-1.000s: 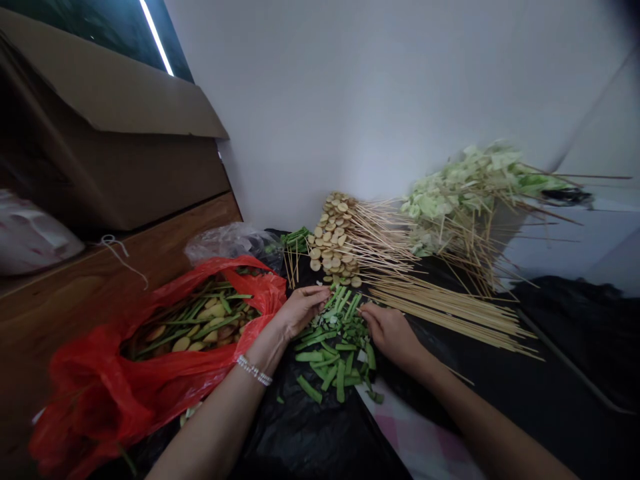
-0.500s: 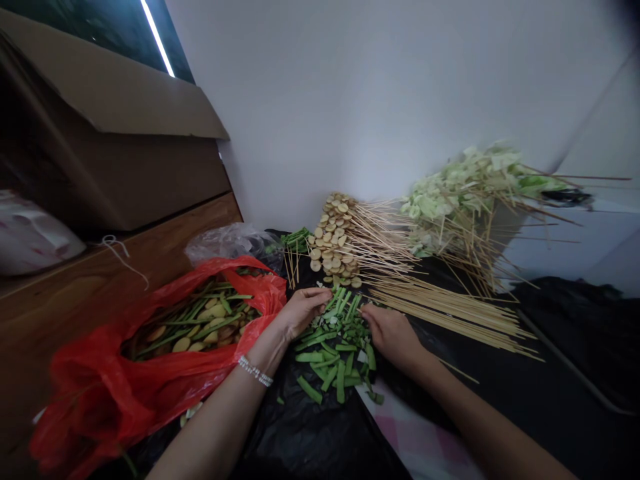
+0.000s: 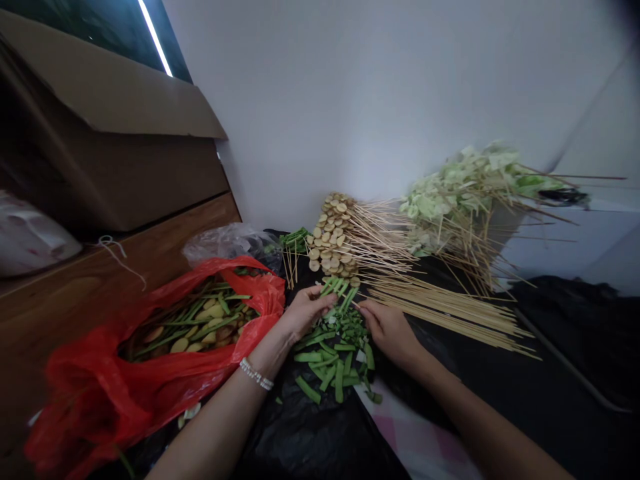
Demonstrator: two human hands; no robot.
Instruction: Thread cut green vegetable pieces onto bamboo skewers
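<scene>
Fingers of my left hand (image 3: 309,311) are closed on cut green bean pieces (image 3: 336,287), several of which sit side by side across a thin bamboo skewer. To the right, my right hand (image 3: 393,330) pinches that skewer; most of its shaft is hidden by the fingers. Below and between both hands lies a loose pile of cut green beans (image 3: 340,377) on black plastic (image 3: 295,440). Just beyond the hands, potato slices (image 3: 333,233) on skewers are stacked with their sticks pointing right. Bare bamboo skewers (image 3: 450,313) lie in a row beside my right hand.
At left an open red plastic bag (image 3: 165,370) holds potato slices and green stalks. Behind it are a clear plastic bag (image 3: 233,243) and a cardboard box (image 3: 125,160). Skewered cabbage leaves (image 3: 463,183) are heaped at the back right, against the white wall (image 3: 340,100).
My left hand has shifted slightly, its thumb now lying lower across the bean pieces. The pieces sit a little higher, and my right hand stays on the skewer.
</scene>
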